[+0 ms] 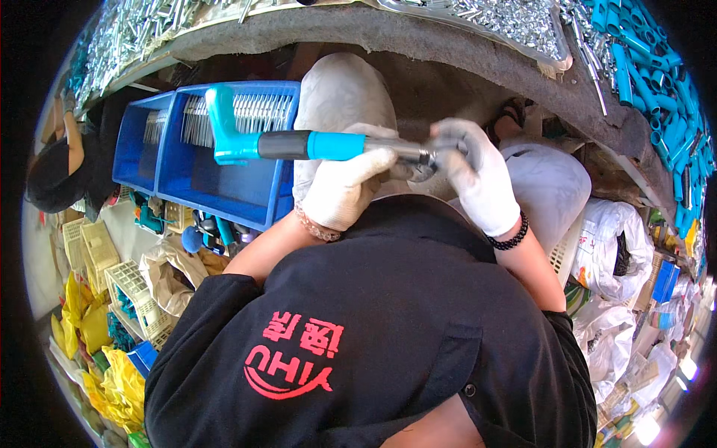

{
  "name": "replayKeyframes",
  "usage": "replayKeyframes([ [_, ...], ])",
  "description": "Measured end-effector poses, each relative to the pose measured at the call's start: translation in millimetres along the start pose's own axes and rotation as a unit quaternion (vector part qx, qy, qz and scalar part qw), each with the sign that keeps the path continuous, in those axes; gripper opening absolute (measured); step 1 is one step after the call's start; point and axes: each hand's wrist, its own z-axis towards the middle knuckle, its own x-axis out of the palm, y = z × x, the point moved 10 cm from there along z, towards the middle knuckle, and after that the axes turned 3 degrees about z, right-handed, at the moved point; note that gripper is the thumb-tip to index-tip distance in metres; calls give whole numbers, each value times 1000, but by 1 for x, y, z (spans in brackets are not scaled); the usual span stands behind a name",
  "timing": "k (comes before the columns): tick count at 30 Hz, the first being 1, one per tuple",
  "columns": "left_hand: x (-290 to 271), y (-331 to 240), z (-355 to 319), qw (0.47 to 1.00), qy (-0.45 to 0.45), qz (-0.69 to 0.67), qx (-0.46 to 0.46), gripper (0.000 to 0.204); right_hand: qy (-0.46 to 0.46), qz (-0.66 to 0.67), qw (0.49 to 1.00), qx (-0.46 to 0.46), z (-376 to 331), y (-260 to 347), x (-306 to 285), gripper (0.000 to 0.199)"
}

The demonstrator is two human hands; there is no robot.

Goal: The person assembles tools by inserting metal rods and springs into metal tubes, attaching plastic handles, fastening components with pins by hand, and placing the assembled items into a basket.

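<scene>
A teal-and-black hand tool [287,145] lies crosswise before me, its L-shaped teal handle to the left and its metal shaft to the right. My left hand [345,185], in a white glove, is wrapped round it where the teal sleeve meets the shaft. At the metal tip, my right hand [482,183], also gloved, has its fingers curled closed. Those fingers are slightly blurred, and whatever they pinch is hidden. Behind the handle stands a blue bin [224,201] with a row of thin metal rods [254,112] in it.
A bench edge covered in grey cloth [358,33] curves across the front, heaped with small metal parts [500,15]. Teal tubes [661,97] pile up at the far right. White plastic bags [609,246] sit at my right, cream crates [138,295] at my left. Another person's arm [73,142] shows far left.
</scene>
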Motion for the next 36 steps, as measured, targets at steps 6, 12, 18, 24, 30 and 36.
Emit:
replayKeyframes([
  [6,4,-6,1,999,19,-38,12,25,-22,-161,950,-267,-15,43,7,34],
  [12,-7,-17,-2,999,-34,18,7,25,216,5,975,60,8,5,32,27],
  [18,-13,-46,-7,977,-85,176,80,29,33,-292,922,-253,6,70,35,17],
  [24,51,-102,2,965,101,-97,221,24,-2,-297,941,-161,29,84,55,16],
  [30,113,-102,-11,957,267,-113,19,14,556,354,746,95,-35,71,121,22],
  [36,91,-139,9,969,-11,-51,240,33,-192,-197,953,-124,21,101,-4,15],
])
